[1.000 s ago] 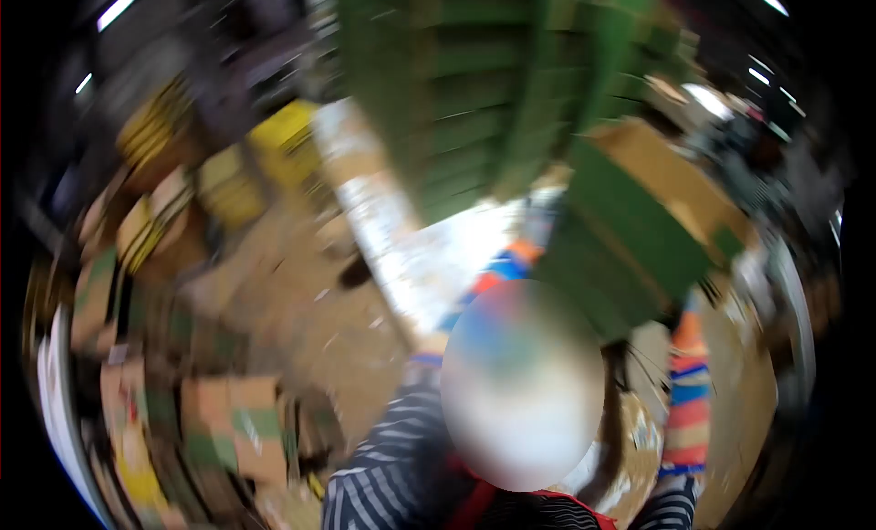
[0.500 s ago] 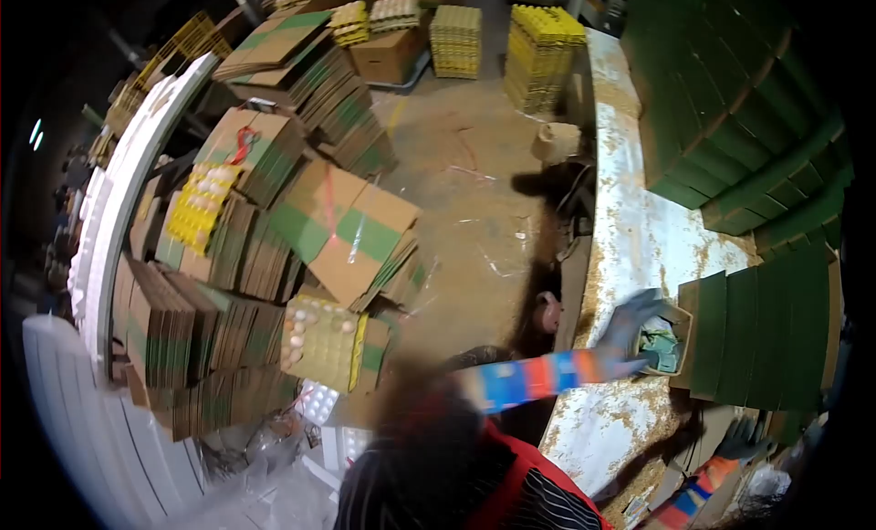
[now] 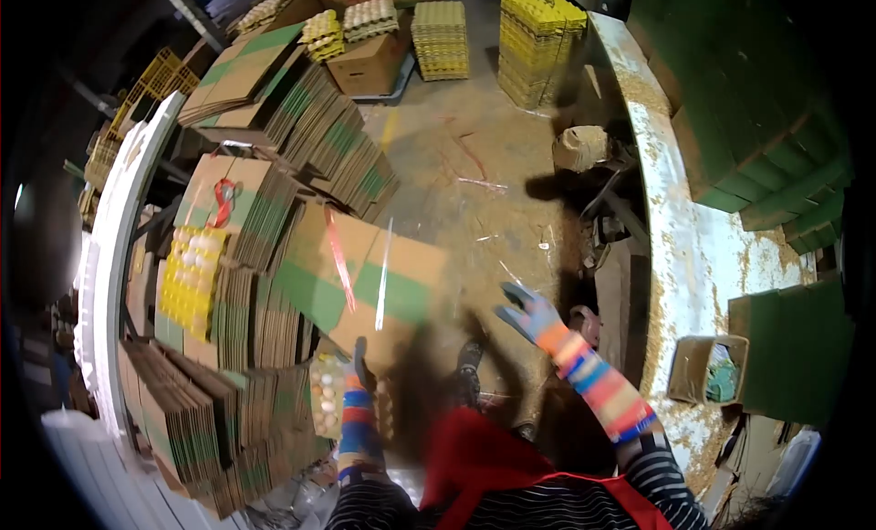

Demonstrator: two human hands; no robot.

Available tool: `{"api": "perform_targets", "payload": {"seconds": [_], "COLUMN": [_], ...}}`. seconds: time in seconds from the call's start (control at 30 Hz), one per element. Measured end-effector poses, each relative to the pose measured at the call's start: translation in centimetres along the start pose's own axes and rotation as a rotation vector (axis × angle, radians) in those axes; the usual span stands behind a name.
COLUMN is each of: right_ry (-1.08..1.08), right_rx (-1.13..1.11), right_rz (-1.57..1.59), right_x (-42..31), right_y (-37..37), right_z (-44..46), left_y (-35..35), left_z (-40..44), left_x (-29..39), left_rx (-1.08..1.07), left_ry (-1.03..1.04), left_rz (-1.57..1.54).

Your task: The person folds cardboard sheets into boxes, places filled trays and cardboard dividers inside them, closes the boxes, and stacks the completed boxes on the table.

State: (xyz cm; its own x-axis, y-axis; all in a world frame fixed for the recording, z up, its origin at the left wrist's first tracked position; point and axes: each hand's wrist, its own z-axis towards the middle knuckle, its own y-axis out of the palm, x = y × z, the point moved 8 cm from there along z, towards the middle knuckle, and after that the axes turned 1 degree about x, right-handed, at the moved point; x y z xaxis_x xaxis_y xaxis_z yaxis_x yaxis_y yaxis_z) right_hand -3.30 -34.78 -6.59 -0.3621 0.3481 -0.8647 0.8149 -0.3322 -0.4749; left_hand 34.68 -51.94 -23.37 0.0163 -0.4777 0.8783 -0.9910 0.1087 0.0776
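Observation:
My left hand (image 3: 357,367), in a grey-coated glove with a striped cuff, reaches down over an egg tray (image 3: 326,398) holding brown and pale eggs. It looks edge-on with fingers stretched out; whether it touches the tray I cannot tell. Out over the floor is my right hand (image 3: 529,315), gloved alike, fingers apart and nothing in them. A flattened cardboard box (image 3: 379,274) with a green band and red and white straps lies just ahead of the left hand, on a stack.
Stacks of folded cartons (image 3: 237,320) fill the left, with a yellow egg tray (image 3: 193,283) on them. Yellow trays (image 3: 538,55) are piled at the back. On the right, a dirty white ledge (image 3: 680,247) carries a small open box (image 3: 691,370) and green cartons (image 3: 794,347).
Both hands have left the right-hand ledge area. The left is now over the egg tray, the right over the floor. The view has turned leftward.

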Motion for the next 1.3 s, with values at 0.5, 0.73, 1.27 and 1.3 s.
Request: {"api": "perform_targets", "payload": {"seconds": [0.5, 0.73, 1.27, 1.3], "right_ry": [0.140, 0.363, 0.408, 0.327], "right_rx": [-0.563, -0.599, -0.235, -0.133], "right_rz": [-0.487, -0.386, 0.551, 0.551], "right_x": [2.4, 3.2, 0.0, -0.5], "right_y": [18.9, 18.3, 2.4, 0.8], "right_z": [15.5, 17.2, -8.2, -11.6], "left_y": [5.4, -5.0, -5.8, -4.2], "left_z": [-2.8, -0.7, -18.3, -17.0], "left_x": [3.8, -7.9, -7.9, -7.8], "left_rx": [0.314, 0.159, -0.685, -0.787], "left_ry": [-0.232, -0.131, 0.755, 0.624], "left_rz": [-0.714, -0.227, 1.121, 1.115]}}
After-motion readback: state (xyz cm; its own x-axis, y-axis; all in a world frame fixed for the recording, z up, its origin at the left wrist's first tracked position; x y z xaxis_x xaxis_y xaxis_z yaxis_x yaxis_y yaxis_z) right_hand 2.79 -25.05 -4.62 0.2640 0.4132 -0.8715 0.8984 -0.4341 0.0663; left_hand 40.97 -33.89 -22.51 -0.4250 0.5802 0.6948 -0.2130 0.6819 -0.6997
